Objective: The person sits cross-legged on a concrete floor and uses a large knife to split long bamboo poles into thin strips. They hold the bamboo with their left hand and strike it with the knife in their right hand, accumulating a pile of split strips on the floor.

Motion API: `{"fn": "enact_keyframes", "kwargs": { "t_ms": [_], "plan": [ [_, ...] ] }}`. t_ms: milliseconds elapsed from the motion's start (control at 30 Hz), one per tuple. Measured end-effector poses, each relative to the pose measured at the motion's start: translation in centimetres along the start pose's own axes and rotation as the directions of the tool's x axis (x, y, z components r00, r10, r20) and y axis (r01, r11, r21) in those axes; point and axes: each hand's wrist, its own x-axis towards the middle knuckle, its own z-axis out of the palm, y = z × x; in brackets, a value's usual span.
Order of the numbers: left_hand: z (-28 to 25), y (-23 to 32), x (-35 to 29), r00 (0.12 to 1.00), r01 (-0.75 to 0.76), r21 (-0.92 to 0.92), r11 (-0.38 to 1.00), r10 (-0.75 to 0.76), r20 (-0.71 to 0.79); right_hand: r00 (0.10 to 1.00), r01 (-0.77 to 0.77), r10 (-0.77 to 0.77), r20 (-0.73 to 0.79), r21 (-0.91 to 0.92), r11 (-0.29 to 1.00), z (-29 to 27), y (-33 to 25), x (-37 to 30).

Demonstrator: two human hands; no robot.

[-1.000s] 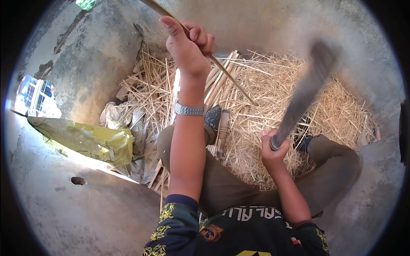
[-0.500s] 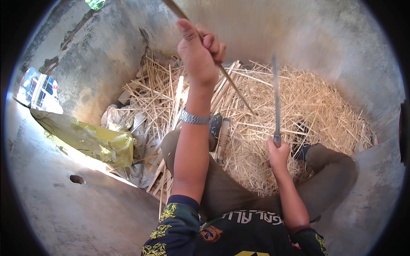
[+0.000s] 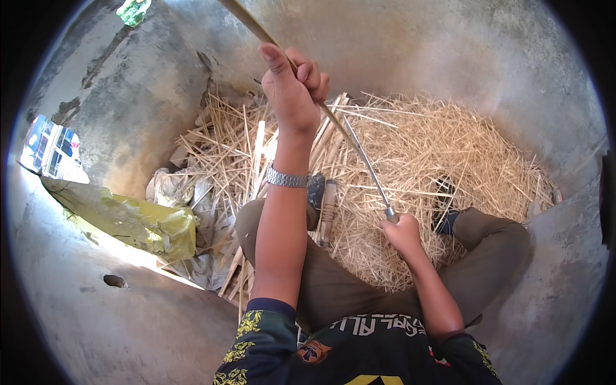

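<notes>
Raised in front of me, my left hand (image 3: 292, 99) is closed around a long thin bamboo strip (image 3: 252, 27), thumb pointing up along it. The strip slants from the top edge down to the right. Lower on the right, my right hand (image 3: 403, 236) grips the handle of a long narrow-bladed knife (image 3: 375, 176). Its blade tilts up and left and meets or overlaps the strip's lower end; whether they touch I cannot tell. A metal watch is on my left wrist.
Straw-like shavings (image 3: 462, 141) cover the floor between my folded legs and the curved concrete wall (image 3: 436, 51). Loose bamboo strips (image 3: 221, 138) are heaped at left. A wrapped wooden piece (image 3: 328, 212) lies by my left foot. Yellow torn sacking (image 3: 163, 228) hangs beside a wall opening.
The knife has swung from nearly upright to leaning left, its blade now along the strip's lower end. My right hand has shifted slightly left; my left hand has moved slightly left with the strip.
</notes>
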Motion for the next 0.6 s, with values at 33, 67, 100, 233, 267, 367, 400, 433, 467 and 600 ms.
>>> {"fn": "enact_keyframes", "kwargs": {
  "t_ms": [33, 67, 100, 233, 267, 367, 400, 433, 467, 600],
  "plan": [
    [0.4, 0.1, 0.0, 1.0, -0.006, -0.004, 1.0, 0.006, -0.002, 0.994, -0.099, 0.088, 0.068, 0.17, 0.98, 0.0, -0.2, 0.0],
    [0.4, 0.0, -0.1, 1.0, -0.006, -0.008, 1.0, 0.006, -0.001, 0.973, -0.212, 0.168, 0.158, 0.321, 0.923, 0.1, -1.0, -0.4],
    [0.6, -0.2, 0.0, 1.0, -0.006, -0.012, 1.0, 0.006, 0.0, 0.939, -0.327, 0.231, 0.255, 0.451, 0.83, 0.2, -1.4, -0.5],
    [1.5, -1.0, 0.3, 0.999, -0.05, 0.012, 0.999, 0.05, 0.01, 0.831, -0.519, 0.17, 0.53, 0.628, 0.58, 0.5, -0.7, 0.3],
    [1.2, -0.8, 0.2, 1.0, -0.018, 0.035, 0.999, 0.018, 0.022, 0.928, -0.349, 0.194, 0.32, 0.554, 0.756, 1.4, -1.1, -0.1],
    [-0.2, -1.8, 0.0, 0.997, -0.014, -0.116, 0.993, 0.004, -0.083, 0.959, 0.214, -0.142, -0.245, 0.301, 0.929, 2.3, -1.5, 0.4],
    [0.2, -1.3, -0.5, 0.989, -0.028, 0.018, 0.999, 0.03, -0.142, 0.921, 0.312, -0.182, -0.345, 0.372, 0.874, 2.3, -2.3, 0.4],
    [1.5, -1.1, -1.0, 0.991, -0.019, 0.068, 0.998, 0.028, -0.131, 0.923, 0.361, -0.215, -0.318, 0.533, 0.765, 1.8, -0.4, 1.5],
    [2.8, -0.2, -1.0, 0.992, -0.036, 0.125, 0.992, 0.05, -0.115, 0.921, 0.372, -0.242, -0.307, 0.5, 0.782, 1.9, 0.9, 1.7],
    [3.7, -0.1, -0.2, 0.99, -0.077, 0.177, 0.981, 0.096, -0.101, 0.987, -0.158, 0.158, -0.043, -0.014, 0.987, 3.2, 4.6, 3.3]
  ]
}}
